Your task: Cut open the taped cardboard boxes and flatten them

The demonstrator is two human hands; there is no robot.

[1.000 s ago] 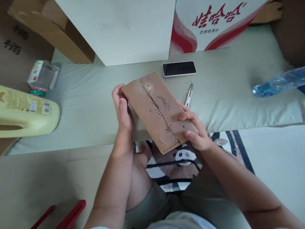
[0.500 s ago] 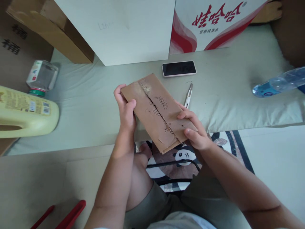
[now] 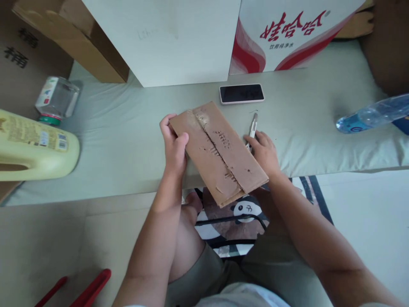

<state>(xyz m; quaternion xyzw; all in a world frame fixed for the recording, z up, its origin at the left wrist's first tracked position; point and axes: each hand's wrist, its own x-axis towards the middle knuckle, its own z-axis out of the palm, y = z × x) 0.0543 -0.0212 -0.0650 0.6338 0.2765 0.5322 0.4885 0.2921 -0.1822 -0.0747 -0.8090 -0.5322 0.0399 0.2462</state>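
Observation:
A flat brown cardboard box [image 3: 220,153] with a torn taped seam is held over the edge of a pale green mattress [image 3: 128,140]. My left hand [image 3: 174,145] is closed on its far left end, thumb on top. My right hand [image 3: 263,153] has left the box and lies on the mattress beside it, fingers on a small white utility knife [image 3: 253,128]. Whether the fingers have closed round the knife I cannot make out.
A phone [image 3: 242,93] lies face up behind the box. A white box [image 3: 166,38] and a red-and-white carton [image 3: 287,34] stand at the back. A yellow jug [image 3: 35,147] and a jar [image 3: 56,101] are left, a water bottle [image 3: 373,113] right. Red handles [image 3: 86,290] lie on the floor.
My right hand let go of the box's near end and moved right to the knife on the mattress. My left hand alone holds the box.

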